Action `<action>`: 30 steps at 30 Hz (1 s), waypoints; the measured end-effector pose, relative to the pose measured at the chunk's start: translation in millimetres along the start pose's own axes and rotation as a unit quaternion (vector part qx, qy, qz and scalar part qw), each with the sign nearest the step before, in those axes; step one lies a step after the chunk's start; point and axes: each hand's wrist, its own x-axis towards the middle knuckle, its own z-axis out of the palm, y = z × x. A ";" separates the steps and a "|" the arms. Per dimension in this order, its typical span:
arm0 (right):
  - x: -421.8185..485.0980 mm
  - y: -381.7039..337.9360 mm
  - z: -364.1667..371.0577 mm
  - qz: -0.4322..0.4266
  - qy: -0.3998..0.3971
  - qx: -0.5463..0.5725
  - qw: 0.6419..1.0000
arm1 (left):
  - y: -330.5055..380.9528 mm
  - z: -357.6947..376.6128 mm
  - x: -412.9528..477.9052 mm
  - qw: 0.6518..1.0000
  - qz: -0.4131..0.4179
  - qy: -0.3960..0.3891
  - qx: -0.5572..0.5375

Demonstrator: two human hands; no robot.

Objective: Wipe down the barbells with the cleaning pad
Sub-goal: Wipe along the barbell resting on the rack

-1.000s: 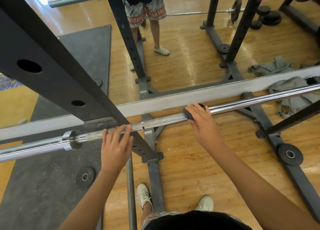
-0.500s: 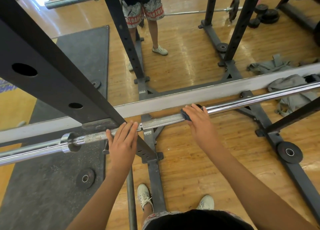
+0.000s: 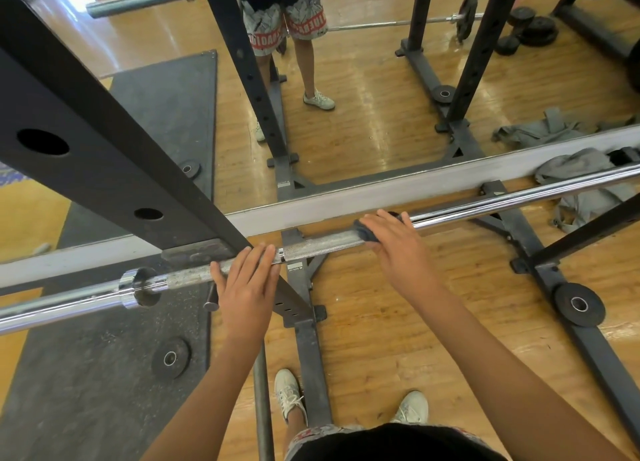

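While the right hand [image 3: 394, 252] curls its fingers over a dark blue-grey cleaning pad [image 3: 367, 234] and grips it against a long chrome steel barbell [image 3: 502, 200], the left hand [image 3: 247, 287] lies on the same bar further left. Its fingers are straight and close together, and it holds nothing.

The pad sits on the bar where the dull, knurled stretch meets the bright, smooth stretch. The bar crosses the view from lower left to upper right. Its shiny steel collar [image 3: 133, 287] shows just left of the left hand.

A black steel rack upright with round holes [image 3: 104, 141] slants down from the upper left and meets the bar at the left hand's fingertips. Behind the bar runs the pale grey bottom frame of a wall mirror [image 3: 346, 200], whose glass reflects the rack and the person's legs.

Below lies a tan wooden plank floor [image 3: 398, 339]. On the left, a dark grey rubber mat [image 3: 86, 374] carries a small black weight plate [image 3: 170, 357]. A crumpled grey cloth [image 3: 585, 197] lies on the floor at the right, against the mirror frame. The person's white sneakers [image 3: 289, 391] show at the bottom edge.
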 end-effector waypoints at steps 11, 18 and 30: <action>2.5 -4.1 4.8 -0.009 0.002 -0.026 1.000 | 2.3 -0.4 0.7 1.000 -0.015 -0.007 0.003; -0.1 -10.0 19.1 0.022 0.051 -0.012 0.998 | 3.3 -0.5 1.8 1.000 -0.015 -0.001 0.000; -25.1 -18.9 48.8 0.147 0.196 0.094 0.965 | 4.6 3.5 0.5 0.999 -0.030 0.006 -0.020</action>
